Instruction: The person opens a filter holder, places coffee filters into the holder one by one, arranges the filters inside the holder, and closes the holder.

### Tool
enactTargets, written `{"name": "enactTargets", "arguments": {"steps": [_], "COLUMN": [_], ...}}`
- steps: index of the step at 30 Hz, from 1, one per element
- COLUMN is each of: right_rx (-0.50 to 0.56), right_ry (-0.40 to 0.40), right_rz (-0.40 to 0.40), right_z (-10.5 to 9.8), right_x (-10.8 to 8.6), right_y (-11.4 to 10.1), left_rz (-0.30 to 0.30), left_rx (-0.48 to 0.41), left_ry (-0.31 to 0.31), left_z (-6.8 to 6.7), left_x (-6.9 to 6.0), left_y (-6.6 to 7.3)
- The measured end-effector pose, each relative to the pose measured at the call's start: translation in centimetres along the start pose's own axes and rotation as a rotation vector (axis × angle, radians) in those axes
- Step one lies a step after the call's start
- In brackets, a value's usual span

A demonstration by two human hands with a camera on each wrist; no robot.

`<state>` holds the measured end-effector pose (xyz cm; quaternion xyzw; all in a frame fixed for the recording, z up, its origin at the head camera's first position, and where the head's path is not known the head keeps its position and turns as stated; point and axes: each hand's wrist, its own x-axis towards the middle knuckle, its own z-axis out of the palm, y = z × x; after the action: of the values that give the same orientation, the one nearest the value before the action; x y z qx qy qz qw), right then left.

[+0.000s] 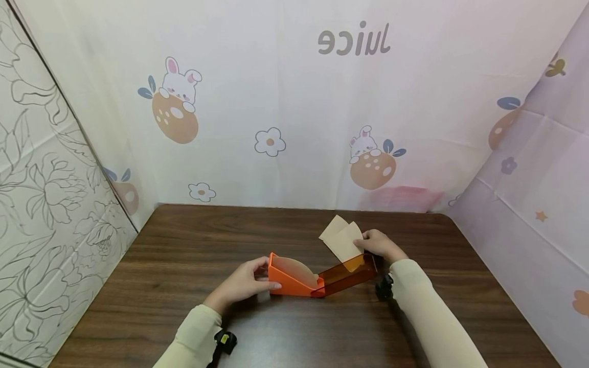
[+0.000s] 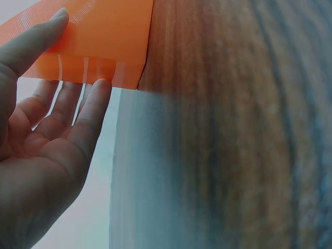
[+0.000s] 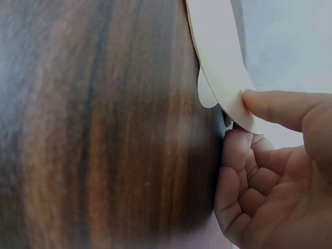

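An orange filter holder (image 1: 290, 282) stands on the table with a tan paper filter (image 1: 294, 267) inside. Its see-through amber lid (image 1: 349, 280) is swung out to the right. My left hand (image 1: 244, 283) grips the holder's left end; in the left wrist view the thumb lies on one orange face (image 2: 104, 31) and the fingertips touch another. Beyond the lid, my right hand (image 1: 381, 245) pinches pale coffee filters (image 1: 345, 244) between thumb and fingers. At least two overlapping sheets show, fanned apart; their lower part is seen through the lid.
The dark wood table (image 1: 207, 230) runs back to a printed cloth (image 1: 313, 102) with rabbits and fruit. Cloth also hangs along the right side, and a flower-patterned panel (image 1: 50, 179) stands at left. Black wrist cameras are strapped below both hands.
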<state>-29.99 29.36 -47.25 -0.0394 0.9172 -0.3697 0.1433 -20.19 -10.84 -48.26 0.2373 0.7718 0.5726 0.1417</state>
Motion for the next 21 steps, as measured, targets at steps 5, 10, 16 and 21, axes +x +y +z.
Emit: {"name": "enactTargets", "arguments": {"steps": [5, 10, 16, 21], "right_rx": [0.030, 0.073, 0.139, 0.168], "right_ry": [-0.003, -0.010, -0.005, -0.008], "right_rz": [-0.015, -0.039, -0.082, -0.090], "right_z": [-0.05, -0.18, -0.54, -0.66], "right_x": [0.02, -0.11, -0.46, -0.56], "right_y": [0.31, 0.60, 0.45, 0.71], "left_rz": [0.005, 0.000, 0.004, 0.006], "left_rx": [-0.002, -0.001, -0.004, 0.003], "left_ry": [0.003, 0.000, 0.000, -0.006], "left_z": [-0.01, -0.01, -0.02, -0.03], "left_x": [0.00, -0.02, 0.00, 0.03], "left_y": [-0.07, -0.20, -0.20, -0.22]}}
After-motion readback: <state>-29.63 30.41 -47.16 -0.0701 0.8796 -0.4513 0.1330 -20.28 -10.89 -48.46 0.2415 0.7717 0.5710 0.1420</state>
